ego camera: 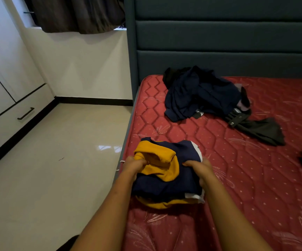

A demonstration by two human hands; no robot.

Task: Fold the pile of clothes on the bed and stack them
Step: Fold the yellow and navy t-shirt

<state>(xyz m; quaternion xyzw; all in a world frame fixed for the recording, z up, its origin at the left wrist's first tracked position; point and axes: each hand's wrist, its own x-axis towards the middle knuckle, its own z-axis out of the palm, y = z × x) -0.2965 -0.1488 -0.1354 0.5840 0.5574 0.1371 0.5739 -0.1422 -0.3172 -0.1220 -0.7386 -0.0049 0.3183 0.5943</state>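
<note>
In the lower middle of the frame, one soft navy-and-yellow garment (164, 180) lies bunched on the red quilted mattress (255, 178), near its left edge. Two hands hold it: the left hand (134, 166) has its fingers clenched into the yellow fabric, and the right hand (200, 169) grasps the navy part. In the upper right, one crumpled pile of dark clothes (200, 95) rests near the padded teal headboard (219, 37).

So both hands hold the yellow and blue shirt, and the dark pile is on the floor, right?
Not quite. The head view shows the dark pile lying on the red bed, near the headboard. The left hand and right hand do hold the yellow and blue shirt.
</note>
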